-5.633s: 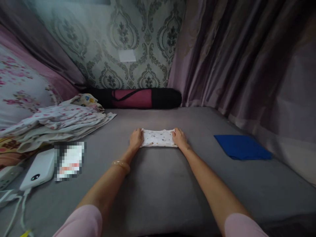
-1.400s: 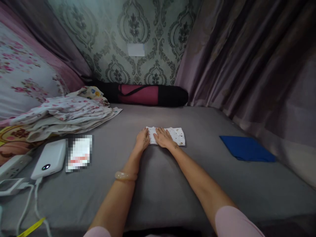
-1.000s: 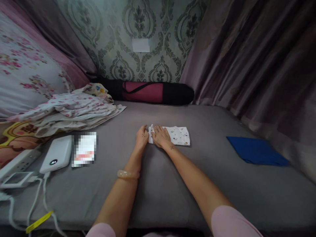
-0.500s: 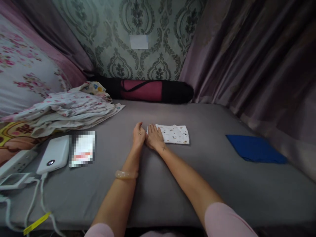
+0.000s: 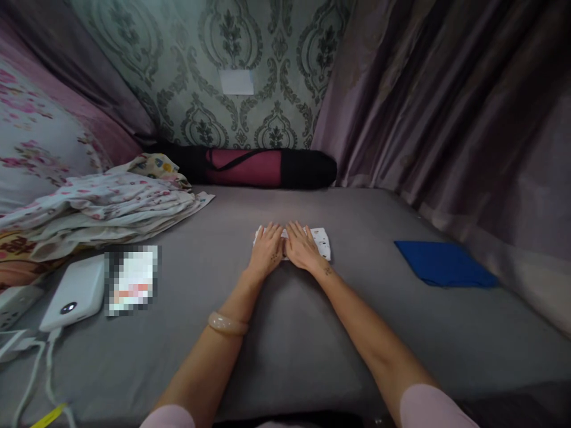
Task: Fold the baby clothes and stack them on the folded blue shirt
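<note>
A small folded white cloth (image 5: 322,241) with a scattered print lies on the grey sheet (image 5: 357,333). My left hand (image 5: 268,249) rests flat over the cloth's left part, fingers stretched forward. Close beside it, my right hand (image 5: 302,245) lies palm down on the middle of the cloth, its fingers also extended. Both hands cover much of the cloth, so only its right end and small bits around the fingers show. A pale bangle (image 5: 227,324) circles my left wrist.
A blue folded cloth (image 5: 446,264) lies to the right. Leftward are a white power bank (image 5: 75,291) with a cable, a blurred-out item (image 5: 134,279), a power strip (image 5: 15,306) and heaped printed fabric (image 5: 120,199). A black and maroon bag (image 5: 250,168) lies along the wall.
My left hand has gone from the cloth's left edge, where it was turned on its side, to lying flat on it. My right hand has shifted right along the cloth.
</note>
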### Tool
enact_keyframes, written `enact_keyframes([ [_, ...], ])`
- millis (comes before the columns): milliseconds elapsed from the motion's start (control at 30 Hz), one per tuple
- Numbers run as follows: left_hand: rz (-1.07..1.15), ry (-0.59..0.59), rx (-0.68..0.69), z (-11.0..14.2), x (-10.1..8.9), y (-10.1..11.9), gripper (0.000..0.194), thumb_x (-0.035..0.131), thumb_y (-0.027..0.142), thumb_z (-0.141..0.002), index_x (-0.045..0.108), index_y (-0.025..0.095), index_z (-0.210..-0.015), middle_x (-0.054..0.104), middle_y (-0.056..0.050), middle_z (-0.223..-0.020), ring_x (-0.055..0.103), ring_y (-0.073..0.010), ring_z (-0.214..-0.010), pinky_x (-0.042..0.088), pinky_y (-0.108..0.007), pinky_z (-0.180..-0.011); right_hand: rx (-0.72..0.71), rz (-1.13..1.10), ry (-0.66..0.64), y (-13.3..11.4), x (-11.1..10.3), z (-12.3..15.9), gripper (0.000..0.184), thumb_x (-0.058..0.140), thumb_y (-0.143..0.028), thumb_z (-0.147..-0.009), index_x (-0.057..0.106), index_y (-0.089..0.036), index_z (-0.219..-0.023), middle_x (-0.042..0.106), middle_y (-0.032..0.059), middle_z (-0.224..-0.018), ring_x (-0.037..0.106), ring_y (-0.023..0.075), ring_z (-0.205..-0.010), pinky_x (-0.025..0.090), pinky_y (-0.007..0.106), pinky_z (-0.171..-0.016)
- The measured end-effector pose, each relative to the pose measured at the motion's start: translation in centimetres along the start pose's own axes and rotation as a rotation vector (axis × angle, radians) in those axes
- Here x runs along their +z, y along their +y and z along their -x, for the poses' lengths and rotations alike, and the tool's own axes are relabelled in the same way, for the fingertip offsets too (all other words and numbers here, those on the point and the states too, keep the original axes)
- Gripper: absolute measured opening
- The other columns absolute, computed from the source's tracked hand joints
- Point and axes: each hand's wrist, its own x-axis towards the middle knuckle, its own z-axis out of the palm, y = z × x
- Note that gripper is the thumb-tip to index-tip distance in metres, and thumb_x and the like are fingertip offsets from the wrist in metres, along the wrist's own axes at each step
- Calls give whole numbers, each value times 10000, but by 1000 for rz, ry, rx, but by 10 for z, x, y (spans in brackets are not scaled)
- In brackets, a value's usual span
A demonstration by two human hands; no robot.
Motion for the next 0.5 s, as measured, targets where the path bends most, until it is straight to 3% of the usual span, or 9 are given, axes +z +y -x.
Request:
enact_keyframes([
  [67, -65, -53, 4, 1, 6, 3, 453, 306, 261, -962, 465, 125, -1364, 461, -132, -1441, 310, -254, -1399, 151, -475, -1169, -14, 8, -9, 5, 5, 5, 551, 249, -269, -955, 343, -68, -1459, 310, 115, -1533, 191, 209, -1437, 72, 410, -1170],
  [267, -155, -233, -93, 2, 19, -5, 473, 299, 276, -959, 479, 120, -1368, 458, -128, -1443, 367, -278, -1368, 222, -471, -1142, 9, -24, -83, 7, 18, 9, 545, 246, -283, -960, 371, -78, -1449, 339, 100, -1521, 249, 211, -1418, 123, 391, -1164],
  [367, -149, -221, -92, 1, 16, -5, 470, 300, 283, -962, 479, 129, -1368, 461, -123, -1442, 368, -270, -1369, 222, -459, -1145, -5, -39, -85, 9, 16, 8, 543, 247, -287, -963, 371, -78, -1449, 342, 103, -1519, 255, 217, -1416, 124, 395, -1163],
  [500, -135, -105, -99, 1, 11, -4, 495, 301, 327, -968, 473, 99, -1373, 442, -153, -1451, 303, -275, -1402, 163, -447, -1168, 33, -12, 17, 14, 15, 7, 549, 242, -308, -973, 355, -73, -1456, 329, 117, -1524, 211, 218, -1431, 64, 411, -1169],
])
